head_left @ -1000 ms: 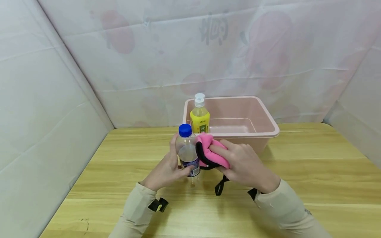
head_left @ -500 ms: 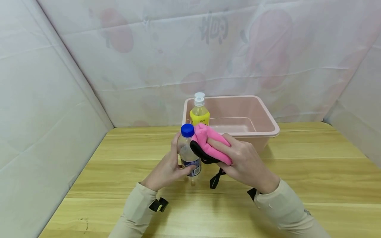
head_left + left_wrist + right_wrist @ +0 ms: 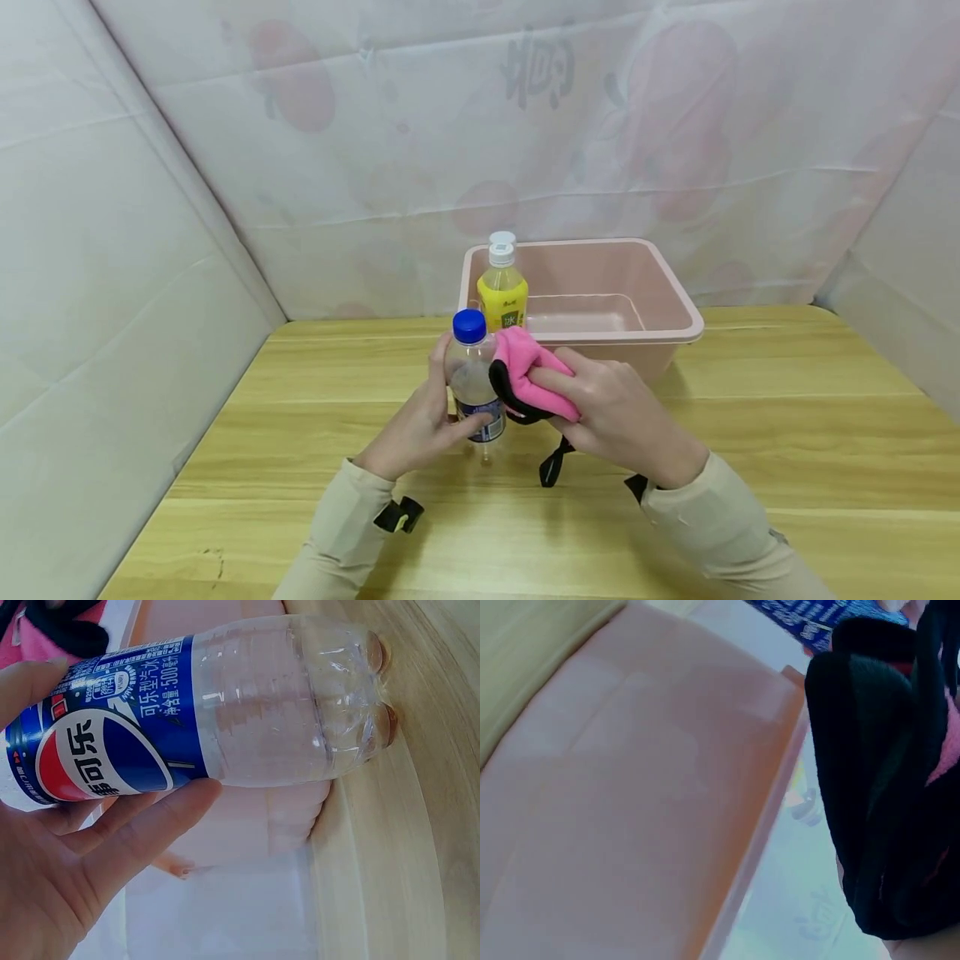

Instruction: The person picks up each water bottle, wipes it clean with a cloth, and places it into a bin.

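Pink cloth [image 3: 534, 377] against clear bottle [image 3: 474, 385], both hands gripping

Both forearms reach forward from the bottom of the head view, sleeved in beige to the wrists, each with a black strap at the cuff. The left hand [image 3: 420, 425] stands upright on its edge, thumb toward the person and fingers [image 3: 142, 832] curled round a clear water bottle [image 3: 472, 383], gripping it at the label. The right hand [image 3: 611, 408] lies palm down, knuckles up, its fingers bent over a pink and black cloth [image 3: 528, 379] and pressing it against the bottle's side. The two hands sit close together, almost touching.
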The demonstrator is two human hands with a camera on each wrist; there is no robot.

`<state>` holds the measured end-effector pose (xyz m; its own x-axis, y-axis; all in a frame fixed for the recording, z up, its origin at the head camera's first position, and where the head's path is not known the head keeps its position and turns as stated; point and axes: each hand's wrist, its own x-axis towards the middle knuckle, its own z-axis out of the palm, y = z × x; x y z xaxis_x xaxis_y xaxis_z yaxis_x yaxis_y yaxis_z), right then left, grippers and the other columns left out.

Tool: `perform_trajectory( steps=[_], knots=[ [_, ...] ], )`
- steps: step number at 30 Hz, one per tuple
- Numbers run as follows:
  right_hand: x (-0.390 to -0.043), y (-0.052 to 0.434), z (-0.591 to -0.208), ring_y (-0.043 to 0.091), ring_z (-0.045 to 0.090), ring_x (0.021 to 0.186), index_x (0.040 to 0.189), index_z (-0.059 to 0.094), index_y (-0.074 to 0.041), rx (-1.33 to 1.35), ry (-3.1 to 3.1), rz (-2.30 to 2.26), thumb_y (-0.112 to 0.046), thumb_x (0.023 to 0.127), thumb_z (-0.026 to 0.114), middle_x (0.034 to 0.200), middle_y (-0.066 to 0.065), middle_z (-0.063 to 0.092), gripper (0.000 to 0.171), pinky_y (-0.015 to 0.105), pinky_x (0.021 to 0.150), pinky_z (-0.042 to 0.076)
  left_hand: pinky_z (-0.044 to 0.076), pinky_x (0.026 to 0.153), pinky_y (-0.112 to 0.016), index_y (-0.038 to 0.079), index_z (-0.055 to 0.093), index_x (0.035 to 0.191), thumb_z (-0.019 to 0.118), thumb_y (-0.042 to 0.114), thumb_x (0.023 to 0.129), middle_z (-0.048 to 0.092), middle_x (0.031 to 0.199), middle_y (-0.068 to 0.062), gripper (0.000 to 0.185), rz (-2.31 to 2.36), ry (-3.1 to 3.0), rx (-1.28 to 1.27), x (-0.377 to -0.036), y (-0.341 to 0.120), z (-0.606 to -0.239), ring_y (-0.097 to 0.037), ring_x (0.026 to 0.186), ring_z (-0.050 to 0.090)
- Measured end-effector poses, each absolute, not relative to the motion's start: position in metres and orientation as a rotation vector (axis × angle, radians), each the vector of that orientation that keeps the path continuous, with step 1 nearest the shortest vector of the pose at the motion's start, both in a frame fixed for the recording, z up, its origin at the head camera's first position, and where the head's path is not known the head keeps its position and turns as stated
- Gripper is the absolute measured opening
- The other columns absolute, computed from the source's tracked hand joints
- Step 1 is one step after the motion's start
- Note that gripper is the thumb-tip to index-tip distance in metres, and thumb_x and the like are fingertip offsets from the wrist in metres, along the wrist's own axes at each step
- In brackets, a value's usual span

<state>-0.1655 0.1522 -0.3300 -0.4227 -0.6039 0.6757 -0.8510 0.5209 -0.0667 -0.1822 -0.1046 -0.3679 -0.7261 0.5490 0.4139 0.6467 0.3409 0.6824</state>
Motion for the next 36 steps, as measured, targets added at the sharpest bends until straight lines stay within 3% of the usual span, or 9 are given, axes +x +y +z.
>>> perform_trajectory(
  steps=[3,10,17,23,28,33,36],
  knots=[
    [-0.168,0.152,-0.336,0.006,0.037,0.053,0.092,0.068,-0.014,1.232,-2.299,0.474,0.001,0.069,0.078,0.079,-0.003,0.052,0.029,0.019,0.043,0.035,0.052,0.101,-0.044,0.012,-0.002,0.154,0.077,0.0,0.088,0.054,0.133,-0.022,0.103,-1.304,-2.475,-1.101,-0.181,-0.104,-0.368,-0.031,0.117,0.061],
    [-0.171,0.144,-0.361,0.01,0.046,0.058,0.09,0.07,-0.014,1.322,-2.751,0.297,0.003,0.069,0.074,0.077,-0.003,0.057,0.028,0.025,0.049,0.042,0.054,0.099,-0.047,0.009,-0.001,0.153,0.078,0.002,0.088,0.053,0.129,-0.024,0.102,-1.257,-2.487,-1.084,-0.18,-0.101,-0.367,-0.034,0.116,0.06],
    [-0.17,0.14,-0.37,0.009,0.042,0.055,0.079,0.061,-0.018,1.306,-2.852,0.275,0.008,0.07,0.07,0.066,-0.007,0.047,0.029,0.022,0.047,0.038,0.054,0.099,-0.047,0.01,-0.002,0.153,0.078,0.002,0.088,0.052,0.131,-0.026,0.103,-1.262,-2.493,-1.084,-0.18,-0.101,-0.367,-0.035,0.118,0.06],
    [-0.172,0.143,-0.364,0.009,0.046,0.058,0.089,0.071,-0.015,1.317,-2.799,0.292,0.005,0.066,0.074,0.074,-0.004,0.059,0.03,0.025,0.05,0.042,0.051,0.102,-0.049,0.01,-0.002,0.153,0.077,0.003,0.089,0.051,0.134,-0.028,0.102,-1.265,-2.519,-1.05,-0.179,-0.102,-0.367,-0.037,0.121,0.058],
    [-0.17,0.149,-0.348,0.008,0.045,0.057,0.09,0.069,-0.016,1.265,-2.657,0.379,-0.004,0.069,0.08,0.076,-0.005,0.057,0.026,0.023,0.048,0.042,0.052,0.101,-0.048,0.01,-0.002,0.153,0.077,0.003,0.089,0.052,0.133,-0.027,0.102,-1.252,-2.508,-1.064,-0.18,-0.102,-0.367,-0.035,0.119,0.06],
    [-0.166,0.152,-0.336,0.009,0.042,0.054,0.097,0.07,-0.012,1.135,-2.402,0.446,0.0,0.068,0.082,0.077,-0.002,0.056,0.033,0.02,0.043,0.035,0.054,0.099,-0.046,0.01,-0.003,0.153,0.077,0.002,0.089,0.054,0.131,-0.025,0.103,-1.253,-2.494,-1.091,-0.181,-0.103,-0.367,-0.033,0.116,0.062],
    [-0.166,0.15,-0.333,0.012,0.048,0.055,0.106,0.072,-0.008,1.089,-2.252,0.515,0.005,0.066,0.08,0.083,0.005,0.061,0.043,0.023,0.043,0.04,0.055,0.098,-0.045,0.01,-0.005,0.153,0.077,0.001,0.089,0.054,0.133,-0.025,0.104,-1.259,-2.493,-1.092,-0.181,-0.104,-0.367,-0.033,0.115,0.062]
  ],
)
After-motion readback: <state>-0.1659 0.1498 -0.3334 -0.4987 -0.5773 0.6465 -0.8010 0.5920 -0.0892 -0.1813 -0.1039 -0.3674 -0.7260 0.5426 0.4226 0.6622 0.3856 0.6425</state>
